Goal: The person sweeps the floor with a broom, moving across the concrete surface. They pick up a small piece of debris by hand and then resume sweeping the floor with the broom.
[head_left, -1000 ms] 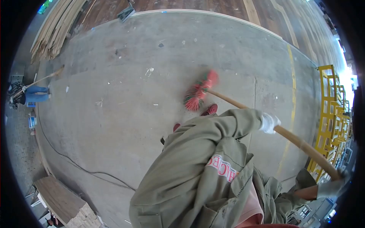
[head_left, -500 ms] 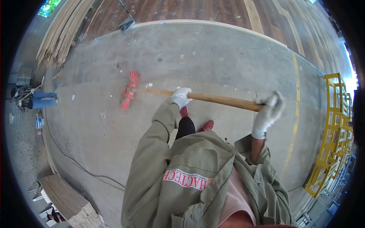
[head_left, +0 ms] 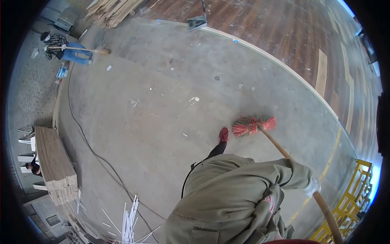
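A broom with red and green bristles (head_left: 254,126) rests its head on the concrete floor, beside a red shoe (head_left: 224,134). Its long wooden handle (head_left: 328,215) slants down to the lower right edge. My left hand (head_left: 312,187), in a white glove, is wrapped round this handle partway along, the arm in its green sleeve reaching across to the right. My right hand is out of sight.
Scraps such as a pale crumpled piece (head_left: 194,99) dot the floor. A dark cable (head_left: 93,152) runs along the left. White strips (head_left: 129,221), stacked boards (head_left: 57,166) and a yellow rack (head_left: 345,203) stand around. A dustpan (head_left: 197,22) lies ahead; another person (head_left: 57,42) holds a broom far left.
The broom head has swung from my left to my right, close to the red shoe. My body and view have turned, and my right hand has left the view.
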`<state>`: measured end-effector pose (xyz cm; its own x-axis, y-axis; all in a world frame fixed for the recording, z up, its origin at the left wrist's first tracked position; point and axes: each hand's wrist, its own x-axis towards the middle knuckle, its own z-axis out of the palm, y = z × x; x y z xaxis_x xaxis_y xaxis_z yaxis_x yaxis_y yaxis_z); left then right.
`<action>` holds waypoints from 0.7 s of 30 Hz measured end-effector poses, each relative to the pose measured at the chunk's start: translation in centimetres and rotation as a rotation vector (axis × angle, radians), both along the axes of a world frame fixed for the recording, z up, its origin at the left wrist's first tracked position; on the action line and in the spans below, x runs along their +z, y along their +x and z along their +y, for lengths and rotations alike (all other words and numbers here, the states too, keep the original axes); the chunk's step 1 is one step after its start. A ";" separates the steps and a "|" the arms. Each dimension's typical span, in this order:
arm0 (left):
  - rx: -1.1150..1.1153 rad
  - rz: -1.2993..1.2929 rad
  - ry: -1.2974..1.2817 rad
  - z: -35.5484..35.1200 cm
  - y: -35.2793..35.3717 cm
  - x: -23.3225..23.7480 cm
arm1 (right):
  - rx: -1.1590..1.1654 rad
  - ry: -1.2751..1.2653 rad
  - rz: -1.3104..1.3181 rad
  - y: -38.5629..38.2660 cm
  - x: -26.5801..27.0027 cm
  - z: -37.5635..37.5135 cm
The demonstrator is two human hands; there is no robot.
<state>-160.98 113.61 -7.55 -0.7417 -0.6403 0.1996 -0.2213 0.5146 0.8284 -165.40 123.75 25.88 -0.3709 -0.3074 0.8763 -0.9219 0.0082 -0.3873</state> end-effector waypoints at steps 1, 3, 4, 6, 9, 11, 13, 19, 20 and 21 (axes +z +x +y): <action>0.014 -0.013 0.015 -0.7 -0.1 -0.6 | -0.002 0.001 0.010 1.5 -0.1 -1.0; 0.096 0.018 0.044 -1.6 3.0 0.4 | 0.068 -0.096 -0.100 5.0 -0.7 -3.7; 0.179 0.032 0.072 -1.8 5.3 0.8 | 0.106 -0.141 -0.162 6.2 -1.0 -4.6; 0.227 0.006 0.074 -3.1 10.4 1.6 | 0.252 -0.148 -0.117 7.0 -1.4 -6.9; 0.354 -0.020 0.087 -4.5 16.9 2.0 | 0.543 -0.157 -0.026 7.4 -2.1 -11.0; 0.448 -0.034 0.096 -4.7 21.0 2.7 | 0.538 -0.095 -0.061 8.7 -3.4 -12.9; 0.501 -0.042 0.064 -4.3 25.4 3.0 | 0.551 -0.032 -0.094 9.3 -5.0 -14.8; 0.462 0.049 0.305 -3.4 34.9 -1.4 | 0.598 0.139 -0.264 13.9 -11.8 -17.2; 0.431 0.041 0.158 -3.4 35.5 -6.6 | 0.645 0.172 -0.359 15.5 -14.0 -16.6; 0.383 -0.019 0.227 -3.2 37.3 -7.7 | 0.697 0.215 -0.460 17.3 -16.6 -16.4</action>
<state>-123.69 110.44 -15.29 -0.4446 -0.8957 0.0105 -0.3770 0.1977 0.9048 -148.08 107.39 9.31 -0.3399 -0.7385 0.5823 -0.4959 -0.3853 -0.7782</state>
